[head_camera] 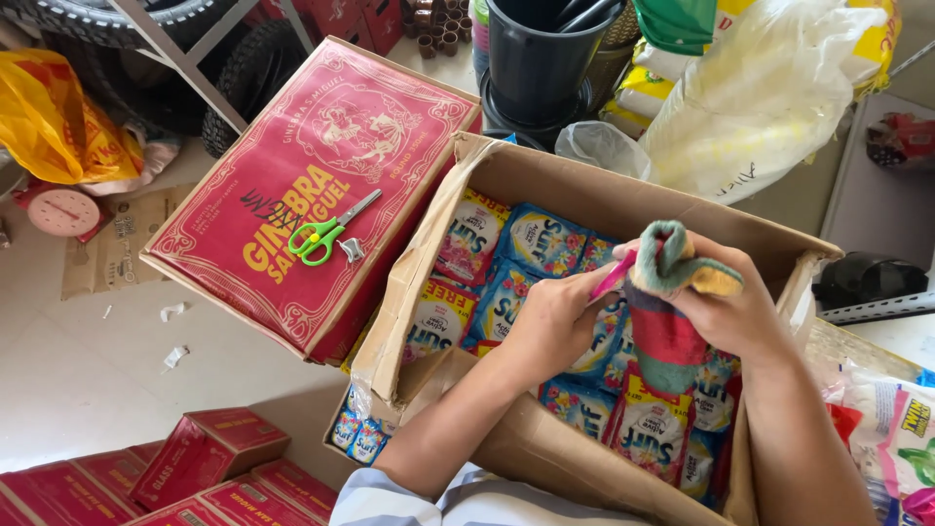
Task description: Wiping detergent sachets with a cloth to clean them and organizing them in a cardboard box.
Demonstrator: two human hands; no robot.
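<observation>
Cardboard makes the big open box (545,185), and it is full of blue and pink soap packets (545,244). Next to it sits a flat red carton (292,146) with green scissors (326,234) on top. Smaller red boxes (209,453) lie on the floor. Over the open box, both hands hold a striped cloth (672,302). The right hand (745,312) is closed tight around it. The left hand (555,321) pinches its pink edge. If either grip lets go, I think the cloth could drop onto the packets.
</observation>
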